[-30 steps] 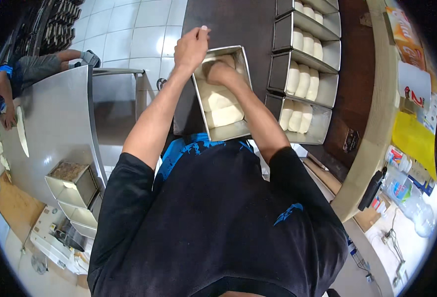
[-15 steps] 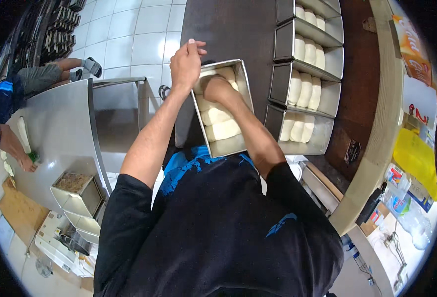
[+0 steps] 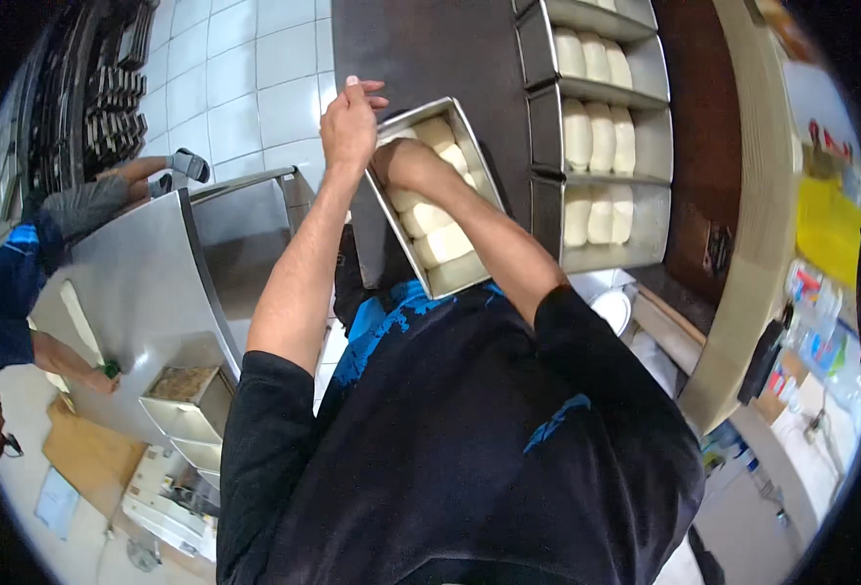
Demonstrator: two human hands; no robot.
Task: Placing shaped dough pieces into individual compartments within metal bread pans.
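Note:
A metal loaf tin (image 3: 428, 280) stands tilted askew on the dark tabletop, close against my body. Several pale dough pieces (image 3: 440, 244) fill it in rows. My right hand (image 3: 403, 164) reaches into the tin at its left wall, over the dough; its fingers are hidden below the wrist and knuckles. Just outside the tin's far left corner is my left hand (image 3: 349, 127), held above the table edge with its fingers stretched out and nothing in them.
A column of loaf tins (image 3: 601, 175) with rolled dough lines the table's right side. On the left, a co-worker (image 3: 11, 302) reaches over a steel table (image 3: 148, 283) holding a long dough strip (image 3: 81, 317). A wooden ledge (image 3: 757, 244) borders the right.
My right hand has moved left inside the tin, uncovering more dough at the far right. The whole view has shifted. My left hand stays beside the tin's far left corner.

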